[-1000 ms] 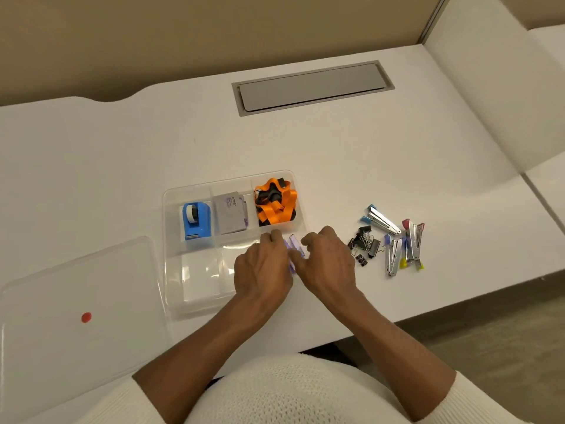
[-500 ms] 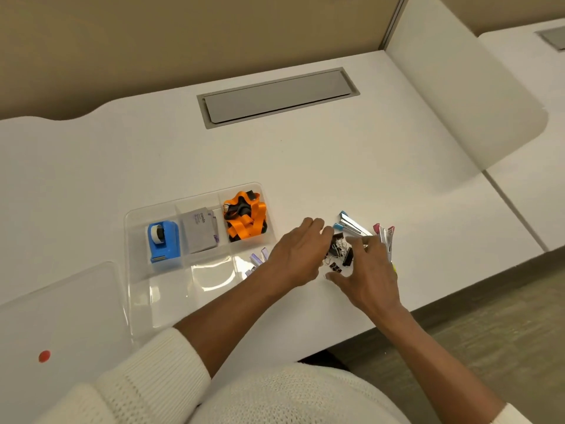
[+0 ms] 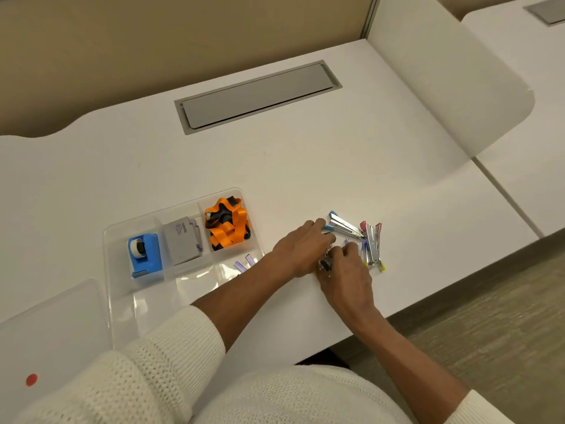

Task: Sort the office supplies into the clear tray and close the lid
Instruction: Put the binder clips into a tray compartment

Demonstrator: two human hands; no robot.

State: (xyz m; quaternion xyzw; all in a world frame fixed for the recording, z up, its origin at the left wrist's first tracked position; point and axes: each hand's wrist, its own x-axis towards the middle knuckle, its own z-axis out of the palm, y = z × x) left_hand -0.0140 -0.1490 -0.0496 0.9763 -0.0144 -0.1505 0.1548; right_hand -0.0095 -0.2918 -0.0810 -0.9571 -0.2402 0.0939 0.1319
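Observation:
The clear tray (image 3: 117, 240) sits left of centre on the white desk. It holds a blue tape dispenser (image 3: 145, 255), a grey box (image 3: 182, 241), an orange lanyard (image 3: 227, 228) and small purple staple packs (image 3: 244, 264). Its lid (image 3: 52, 325), marked with a red dot, lies flat at the far left. Right of the tray, my left hand (image 3: 301, 249) and my right hand (image 3: 347, 278) are cupped together around a bunch of black binder clips (image 3: 325, 265), fingers curled onto them. Mini staplers (image 3: 371, 240) with coloured ends lie just beyond my fingertips.
A grey cable hatch (image 3: 256, 93) is set into the desk at the back. A white divider panel (image 3: 443, 87) rises on the right. The desk's front edge (image 3: 412, 307) runs close below my right hand, with floor beyond it.
Both hands left the tray's near-right compartment, where the purple staple packs now lie, and moved right to the binder clips. They have closed in around the clips.

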